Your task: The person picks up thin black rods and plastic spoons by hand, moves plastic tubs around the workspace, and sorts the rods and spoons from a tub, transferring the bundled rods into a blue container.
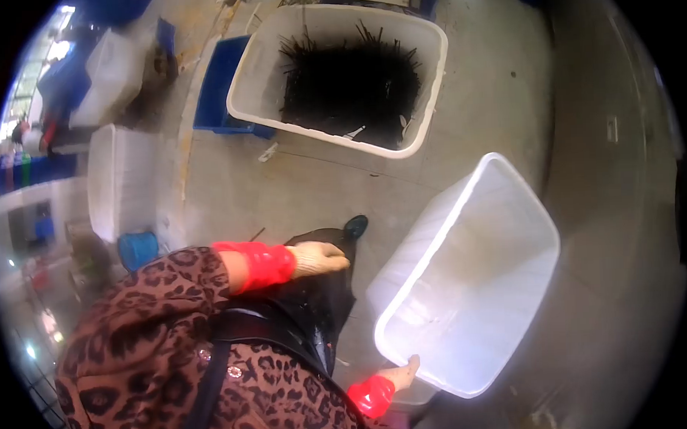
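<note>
My right hand [400, 375], in a pale glove with a red cuff, grips the rim of a translucent white plastic tub [482, 285] at its near corner. The tub is tilted with its mouth toward me, and only some faint marks show inside. My left hand [320, 258], gloved the same way, hangs in front of my dark apron [309, 306]. Its fingers are stretched out, and it holds nothing.
A large white tub [237, 97] full of thin black sticks or rods stands ahead, with a blue crate [222, 82] beside it. More white tubs [123, 180] and a blue bucket [138, 252] are at left. My shoe [355, 227] rests on the concrete floor [491, 96].
</note>
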The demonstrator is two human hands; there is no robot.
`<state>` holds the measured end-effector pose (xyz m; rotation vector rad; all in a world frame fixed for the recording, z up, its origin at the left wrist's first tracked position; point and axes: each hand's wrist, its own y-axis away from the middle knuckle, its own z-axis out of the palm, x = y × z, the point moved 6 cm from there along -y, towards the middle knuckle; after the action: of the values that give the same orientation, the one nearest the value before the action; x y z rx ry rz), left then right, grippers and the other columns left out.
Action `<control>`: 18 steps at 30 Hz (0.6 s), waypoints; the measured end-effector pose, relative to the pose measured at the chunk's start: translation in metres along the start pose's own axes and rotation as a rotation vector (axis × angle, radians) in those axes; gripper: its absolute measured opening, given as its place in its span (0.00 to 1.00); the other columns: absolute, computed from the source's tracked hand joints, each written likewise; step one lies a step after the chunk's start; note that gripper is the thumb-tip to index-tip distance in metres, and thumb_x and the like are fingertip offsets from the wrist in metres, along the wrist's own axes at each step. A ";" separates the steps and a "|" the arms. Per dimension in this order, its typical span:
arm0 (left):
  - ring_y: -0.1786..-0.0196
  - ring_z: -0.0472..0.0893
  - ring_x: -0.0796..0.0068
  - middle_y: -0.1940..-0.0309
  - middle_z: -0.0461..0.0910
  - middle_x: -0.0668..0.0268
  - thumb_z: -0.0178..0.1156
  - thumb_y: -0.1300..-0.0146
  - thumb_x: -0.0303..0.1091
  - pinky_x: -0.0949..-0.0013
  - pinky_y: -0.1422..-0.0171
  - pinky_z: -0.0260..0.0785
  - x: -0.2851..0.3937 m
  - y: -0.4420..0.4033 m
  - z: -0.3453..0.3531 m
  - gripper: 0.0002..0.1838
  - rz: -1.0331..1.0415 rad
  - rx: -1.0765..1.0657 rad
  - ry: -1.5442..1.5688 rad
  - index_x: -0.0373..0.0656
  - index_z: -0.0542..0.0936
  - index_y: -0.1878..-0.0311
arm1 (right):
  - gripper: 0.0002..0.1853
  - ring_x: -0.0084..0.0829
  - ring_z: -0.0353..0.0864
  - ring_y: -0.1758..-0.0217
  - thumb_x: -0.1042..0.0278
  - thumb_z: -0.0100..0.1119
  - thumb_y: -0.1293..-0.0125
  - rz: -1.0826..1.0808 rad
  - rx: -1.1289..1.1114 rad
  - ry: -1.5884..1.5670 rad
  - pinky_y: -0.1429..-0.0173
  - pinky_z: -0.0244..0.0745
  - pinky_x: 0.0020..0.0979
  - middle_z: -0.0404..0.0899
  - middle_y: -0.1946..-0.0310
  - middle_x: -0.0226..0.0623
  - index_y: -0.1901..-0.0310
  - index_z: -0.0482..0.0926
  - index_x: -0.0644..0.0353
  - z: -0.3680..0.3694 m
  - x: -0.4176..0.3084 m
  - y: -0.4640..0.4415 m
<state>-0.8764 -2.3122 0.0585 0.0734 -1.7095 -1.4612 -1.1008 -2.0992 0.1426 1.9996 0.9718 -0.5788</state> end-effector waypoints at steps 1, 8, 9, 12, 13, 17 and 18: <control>0.58 0.73 0.72 0.58 0.72 0.58 0.49 0.47 0.52 0.73 0.52 0.63 0.002 0.000 0.016 0.30 -0.073 -0.203 0.254 0.36 0.67 0.49 | 0.16 0.29 0.68 0.77 0.66 0.52 0.50 -0.033 -0.014 0.009 0.76 0.62 0.26 0.72 0.73 0.38 0.65 0.73 0.72 -0.004 -0.008 0.013; 0.70 0.74 0.67 0.74 0.75 0.56 0.49 0.49 0.48 0.68 0.65 0.65 0.053 0.058 0.016 0.26 0.036 -0.188 0.189 0.30 0.70 0.59 | 0.17 0.34 0.68 0.75 0.66 0.45 0.44 -0.661 -0.029 0.305 0.67 0.66 0.34 0.71 0.75 0.47 0.65 0.68 0.78 0.016 -0.099 0.129; 0.73 0.74 0.67 0.77 0.74 0.56 0.48 0.49 0.47 0.68 0.68 0.65 0.052 0.062 0.009 0.24 -0.041 -0.225 0.305 0.30 0.71 0.63 | 0.17 0.34 0.69 0.73 0.67 0.49 0.47 -0.706 -0.096 0.370 0.65 0.67 0.33 0.72 0.74 0.46 0.64 0.69 0.76 0.037 -0.118 0.165; 0.82 0.70 0.70 0.81 0.73 0.55 0.47 0.48 0.46 0.71 0.80 0.61 0.054 0.067 -0.007 0.23 -0.071 -0.298 0.734 0.28 0.72 0.71 | 0.20 0.36 0.72 0.70 0.67 0.57 0.55 -0.753 -0.291 0.393 0.62 0.68 0.33 0.73 0.69 0.48 0.62 0.69 0.73 0.080 -0.148 0.180; 0.84 0.69 0.71 0.81 0.72 0.54 0.46 0.47 0.47 0.72 0.82 0.60 0.056 0.067 -0.013 0.23 -0.070 -0.299 0.841 0.29 0.71 0.73 | 0.23 0.38 0.73 0.68 0.67 0.59 0.57 -0.774 -0.377 0.427 0.61 0.68 0.33 0.73 0.66 0.48 0.59 0.69 0.72 0.104 -0.161 0.225; 0.86 0.66 0.75 0.83 0.70 0.61 0.44 0.45 0.44 0.74 0.85 0.56 0.073 0.045 -0.049 0.19 0.127 -0.569 1.059 0.35 0.72 0.76 | 0.24 0.42 0.73 0.60 0.65 0.54 0.54 -1.007 -0.269 0.744 0.54 0.67 0.34 0.73 0.62 0.51 0.56 0.66 0.72 0.222 -0.185 0.272; 0.86 0.65 0.77 0.83 0.69 0.64 0.44 0.44 0.43 0.75 0.85 0.54 0.076 0.052 -0.065 0.18 0.046 -0.413 0.965 0.37 0.72 0.76 | 0.25 0.42 0.73 0.58 0.66 0.54 0.54 -0.938 -0.169 0.777 0.53 0.67 0.33 0.73 0.61 0.49 0.54 0.64 0.70 0.224 -0.197 0.306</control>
<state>-0.8594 -2.3879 0.1399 0.4338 -0.6208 -1.3750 -0.9843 -2.4806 0.2960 1.5180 2.3824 -0.1380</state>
